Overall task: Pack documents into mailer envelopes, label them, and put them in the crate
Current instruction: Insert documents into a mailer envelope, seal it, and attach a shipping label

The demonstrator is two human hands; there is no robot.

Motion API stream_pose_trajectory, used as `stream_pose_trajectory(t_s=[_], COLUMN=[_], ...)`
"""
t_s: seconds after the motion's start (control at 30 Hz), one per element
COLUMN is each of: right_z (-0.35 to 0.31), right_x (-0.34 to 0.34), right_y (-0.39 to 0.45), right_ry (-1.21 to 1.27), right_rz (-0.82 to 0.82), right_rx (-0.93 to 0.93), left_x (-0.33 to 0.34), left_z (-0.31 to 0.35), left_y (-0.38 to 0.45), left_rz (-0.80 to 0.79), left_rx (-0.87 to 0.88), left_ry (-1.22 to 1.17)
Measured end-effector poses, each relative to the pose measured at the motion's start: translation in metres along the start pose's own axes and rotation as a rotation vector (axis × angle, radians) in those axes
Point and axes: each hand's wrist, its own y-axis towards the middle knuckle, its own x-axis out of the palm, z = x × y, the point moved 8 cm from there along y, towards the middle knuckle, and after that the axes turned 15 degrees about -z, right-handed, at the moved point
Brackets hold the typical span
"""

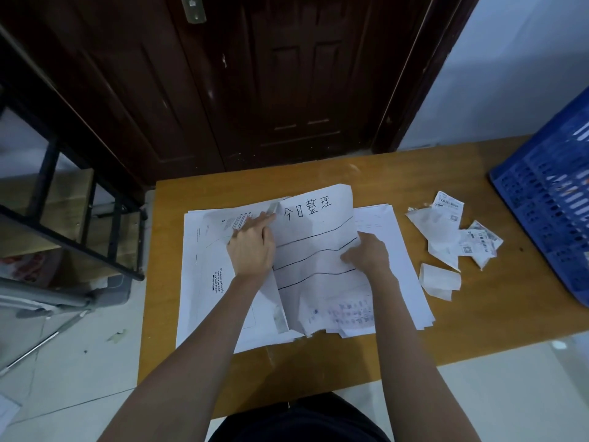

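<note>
Setting: wooden desk [318, 371] pushed up to a dark brown door [255, 74], pale tiled floor on both sides.
Left hand [251, 247]: fingers curled round the lifted edge of a white mailer envelope [216, 266], holding its mouth open near the printed flap.
Right hand [366, 253]: fingers bent over the right edge of a handwritten document [318, 250], gripping it as the sheet lies partly inside the envelope.
Document: creased white paper with large handwritten characters at the top and several hand-drawn lines below.
Envelope stack: more white mailers and sheets spread flat under both hands at the desk's centre.
Labels: torn label scraps [452, 237] with barcodes lie loose on the desk to the right, apart from the stack.
Crate: blue slotted plastic crate [548, 199] sits at the desk's right edge, beyond the scraps.
Left side: black metal rack [79, 202] stands beside the desk.
</note>
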Motion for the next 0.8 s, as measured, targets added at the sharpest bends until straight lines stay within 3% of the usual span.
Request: stream_pose_trajectory(t_s=[0.1, 0.23, 0.4, 0.53, 0.8], right_z=[0.007, 0.004, -0.003, -0.015, -0.010], right_x=[-0.004, 0.006, -0.008, 0.004, 0.029], right_y=[-0.001, 0.004, 0.000, 0.003, 0.009], right_ry=[-0.032, -0.057, -0.197, -0.074, 0.042], right_rz=[0.048, -0.137, 0.021, -0.052, -0.138], right_rx=[0.081, 0.118, 0.108, -0.020, -0.023], left_x=[-0.001, 0.002, 0.001, 0.002, 0.000], left_z=[0.000, 0.001, -0.001, 0.002, 0.013], left_y=[0.001, 0.000, 0.001, -0.001, -0.004], left_rz=[0.000, -0.018, -0.021, -0.029, -0.015], left_rx=[0.008, 0.018, -0.009, 0.024, 0.056], left_ry=[-0.008, 0.004, -0.017, -0.010, -0.024])
